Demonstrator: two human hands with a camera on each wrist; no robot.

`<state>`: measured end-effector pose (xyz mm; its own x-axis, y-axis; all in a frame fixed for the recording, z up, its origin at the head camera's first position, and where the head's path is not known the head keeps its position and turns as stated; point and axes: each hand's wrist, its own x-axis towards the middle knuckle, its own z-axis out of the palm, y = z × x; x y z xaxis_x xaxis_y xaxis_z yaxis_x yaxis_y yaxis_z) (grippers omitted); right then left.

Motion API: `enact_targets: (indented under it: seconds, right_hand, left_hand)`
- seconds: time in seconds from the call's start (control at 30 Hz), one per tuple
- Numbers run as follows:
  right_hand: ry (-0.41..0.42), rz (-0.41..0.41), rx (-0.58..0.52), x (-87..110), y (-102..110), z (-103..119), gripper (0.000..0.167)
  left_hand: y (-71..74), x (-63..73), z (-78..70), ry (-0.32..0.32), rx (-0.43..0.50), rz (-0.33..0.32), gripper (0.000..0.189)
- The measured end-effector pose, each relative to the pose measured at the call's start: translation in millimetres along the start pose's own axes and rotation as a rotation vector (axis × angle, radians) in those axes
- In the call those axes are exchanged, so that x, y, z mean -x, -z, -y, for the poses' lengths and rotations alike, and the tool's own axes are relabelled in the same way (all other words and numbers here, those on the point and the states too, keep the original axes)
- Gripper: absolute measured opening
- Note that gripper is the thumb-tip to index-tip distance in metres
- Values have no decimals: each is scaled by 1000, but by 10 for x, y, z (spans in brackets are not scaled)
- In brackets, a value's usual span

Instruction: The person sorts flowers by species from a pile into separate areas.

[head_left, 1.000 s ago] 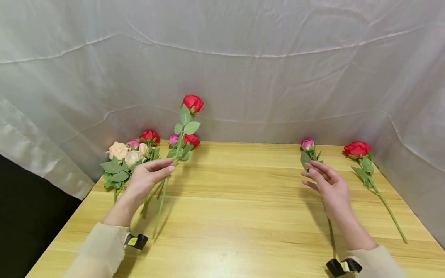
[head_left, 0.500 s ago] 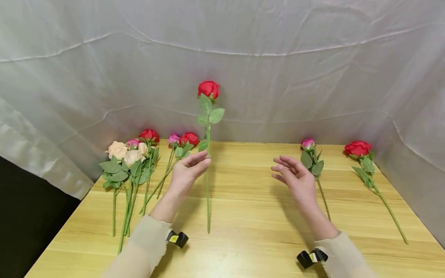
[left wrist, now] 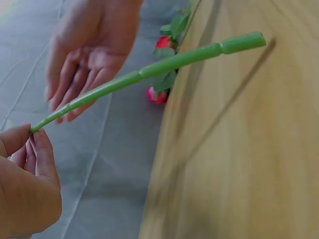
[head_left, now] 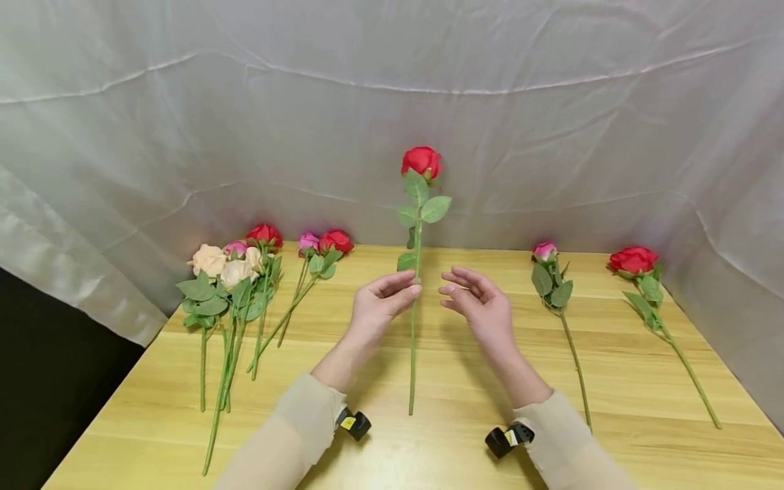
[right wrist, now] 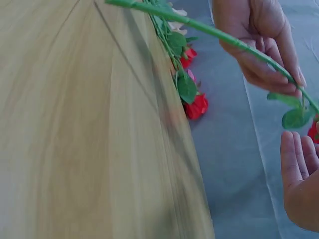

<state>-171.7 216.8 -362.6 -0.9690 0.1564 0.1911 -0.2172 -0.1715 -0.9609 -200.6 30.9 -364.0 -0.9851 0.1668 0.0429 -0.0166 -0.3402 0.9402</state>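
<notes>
- Stem (left wrist: 179,60) in the left hand (head_left: 376,306): smooth green plastic by its look, faintly glossy, with ringed joints.
- Red petals (head_left: 421,162) above the left hand: soft-looking cloth, matt.
- Leaves (head_left: 435,209) just under those petals: matt, fabric-like, finely veined.
- Pink rose (head_left: 544,251) beyond and right of the right hand (head_left: 484,306): matt, cloth-like.
- Worktop (head_left: 453,435) beneath both hands: smooth wood-grain surface with a soft sheen.
- Curtain (head_left: 490,122) beyond both hands: satiny, creased cloth.
- Sleeves (head_left: 300,422) behind both hands: plain matt cloth.
- Wrist cameras (head_left: 358,427) behind both hands: black, plastic-looking.
</notes>
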Motion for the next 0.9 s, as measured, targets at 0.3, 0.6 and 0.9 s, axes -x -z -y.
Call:
enact_targets:
  seconds: [0.3, 0.6, 0.9]
  right_hand:
    - [8, 6, 22, -69, -140, -11, 36]
    - [-19, -51, 48, -98, -137, -12, 31]
    - [-54, -78, 55, -104, -108, 5, 32]
  left_hand:
    - [-59, 33, 135, 38, -62, 40, 33]
    - [-93, 73, 160, 34, -106, 74, 33]
    - [-120, 119, 185, 40, -134, 109, 33]
